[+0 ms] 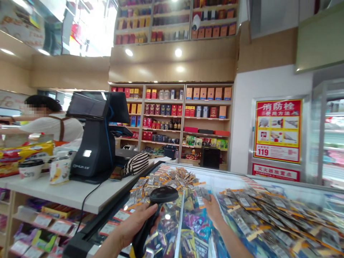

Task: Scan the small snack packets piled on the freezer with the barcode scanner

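The left hand (135, 225) grips a black handheld barcode scanner (163, 195), fingers wrapped tight round its handle, the scanner's head pointing forward over a glass-topped freezer chest (228, 179). The right hand (212, 210) reaches onto the small silver, orange-edged packets (258, 211) heaped across the glass; its fingers lie among them, and I cannot tell whether they pinch one or merely rest there. No packet is lifted clear or held under the scanner, so the heap looks untouched as yet. To the left, a white bench (67, 191) carries a black point-of-sale terminal (94, 143) and a striped pouch (137, 163); another person in a white top (53, 125) stands behind it.
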Demonstrator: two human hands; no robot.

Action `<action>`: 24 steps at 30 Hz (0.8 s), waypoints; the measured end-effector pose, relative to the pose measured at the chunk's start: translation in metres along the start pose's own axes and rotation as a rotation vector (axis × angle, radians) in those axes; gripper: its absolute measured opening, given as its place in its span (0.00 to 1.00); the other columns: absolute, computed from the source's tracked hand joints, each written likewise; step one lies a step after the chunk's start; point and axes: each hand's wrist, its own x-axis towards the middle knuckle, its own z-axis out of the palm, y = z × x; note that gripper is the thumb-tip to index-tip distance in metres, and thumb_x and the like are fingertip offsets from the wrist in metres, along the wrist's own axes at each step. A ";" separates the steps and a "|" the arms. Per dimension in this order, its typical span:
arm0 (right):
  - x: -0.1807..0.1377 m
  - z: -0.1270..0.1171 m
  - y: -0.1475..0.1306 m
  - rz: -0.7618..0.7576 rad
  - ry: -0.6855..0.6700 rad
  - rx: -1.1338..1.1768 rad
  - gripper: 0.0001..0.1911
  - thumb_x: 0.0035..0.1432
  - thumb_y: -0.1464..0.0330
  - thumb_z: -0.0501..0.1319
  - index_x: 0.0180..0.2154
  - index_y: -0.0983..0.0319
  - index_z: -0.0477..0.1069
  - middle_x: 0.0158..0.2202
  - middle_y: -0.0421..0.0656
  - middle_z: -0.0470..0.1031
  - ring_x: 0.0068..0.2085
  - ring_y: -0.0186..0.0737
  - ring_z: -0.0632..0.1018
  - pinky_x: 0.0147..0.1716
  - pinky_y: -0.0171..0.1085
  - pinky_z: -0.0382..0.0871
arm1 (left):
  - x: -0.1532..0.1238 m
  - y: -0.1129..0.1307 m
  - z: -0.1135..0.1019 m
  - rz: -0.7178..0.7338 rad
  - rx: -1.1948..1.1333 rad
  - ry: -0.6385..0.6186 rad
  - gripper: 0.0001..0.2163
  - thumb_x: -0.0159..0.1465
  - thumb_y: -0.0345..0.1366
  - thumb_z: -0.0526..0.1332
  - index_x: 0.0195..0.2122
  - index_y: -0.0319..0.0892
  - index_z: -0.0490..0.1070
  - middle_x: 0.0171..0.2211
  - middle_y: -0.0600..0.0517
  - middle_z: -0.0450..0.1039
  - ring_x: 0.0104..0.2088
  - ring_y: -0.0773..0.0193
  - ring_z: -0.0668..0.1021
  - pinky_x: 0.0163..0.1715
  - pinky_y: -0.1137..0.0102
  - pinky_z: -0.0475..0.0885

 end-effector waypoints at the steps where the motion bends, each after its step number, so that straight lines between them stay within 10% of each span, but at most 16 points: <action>1: -0.001 -0.001 -0.001 -0.007 0.009 0.010 0.11 0.41 0.63 0.52 0.28 0.63 0.63 0.26 0.44 0.71 0.29 0.41 0.71 0.28 0.37 0.62 | 0.001 0.000 0.001 0.007 0.012 -0.007 0.13 0.52 0.45 0.55 0.27 0.38 0.62 0.18 0.55 0.64 0.16 0.74 0.65 0.17 0.77 0.56; 24: 0.008 -0.001 0.005 0.031 0.064 0.170 0.14 0.39 0.62 0.56 0.30 0.64 0.64 0.25 0.42 0.71 0.28 0.40 0.70 0.28 0.36 0.60 | 0.025 -0.007 0.022 -0.002 0.031 -0.114 0.11 0.53 0.43 0.55 0.26 0.38 0.59 0.19 0.55 0.64 0.17 0.74 0.66 0.17 0.77 0.55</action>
